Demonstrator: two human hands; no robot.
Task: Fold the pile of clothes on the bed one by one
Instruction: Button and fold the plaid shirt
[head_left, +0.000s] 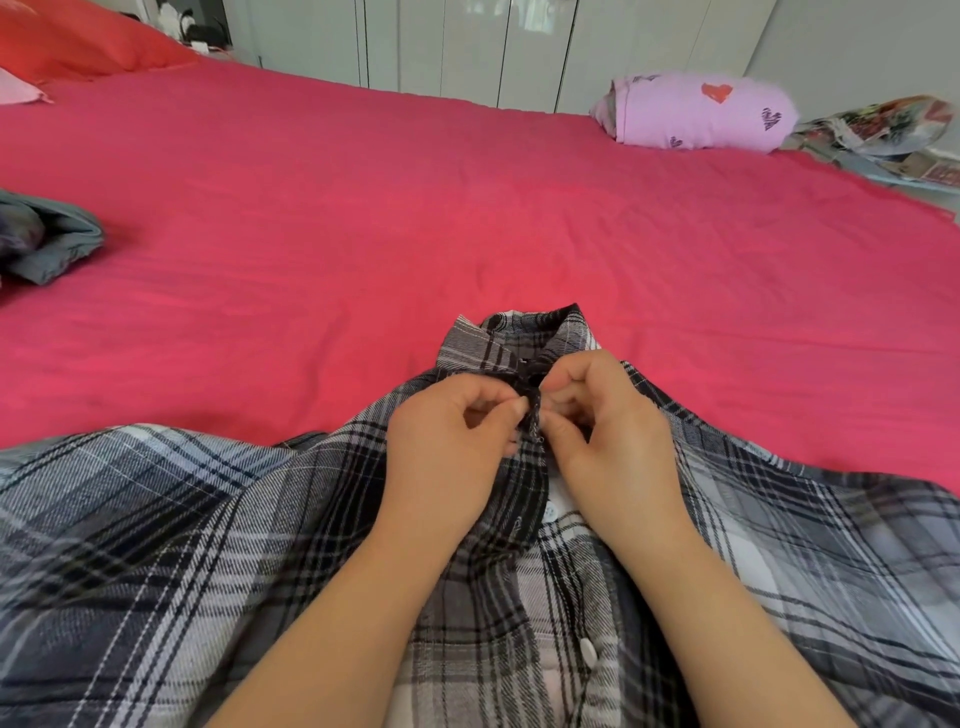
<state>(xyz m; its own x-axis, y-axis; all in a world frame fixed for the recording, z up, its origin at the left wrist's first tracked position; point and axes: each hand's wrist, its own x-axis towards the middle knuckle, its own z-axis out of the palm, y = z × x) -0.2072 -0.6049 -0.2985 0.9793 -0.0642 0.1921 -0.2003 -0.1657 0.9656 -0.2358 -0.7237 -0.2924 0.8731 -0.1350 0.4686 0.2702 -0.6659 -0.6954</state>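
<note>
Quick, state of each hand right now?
Left hand: closed, pinching the plaid shirt at its front edge below the collar.
Right hand: closed, pinching the same edge opposite.

Pink-sheeted bed (363, 208) is bearing clothes.
A black-and-white plaid shirt (156, 519) is lying under left hand (457, 441) and right hand (602, 431); crumpled grey garment (52, 239) far leftward, lilac heart-printed bundle (701, 111) far rightward.

No legible text, number or brand anywhere in view.
- Lilac garment (696, 111), far right on the bed: one red heart motif (717, 92); dark heart-shaped prints (770, 118) that may hold lettering, too blurred to read.
- Colourful printed wrapper (883, 130) beside it: busy pattern, no words made out.
</note>
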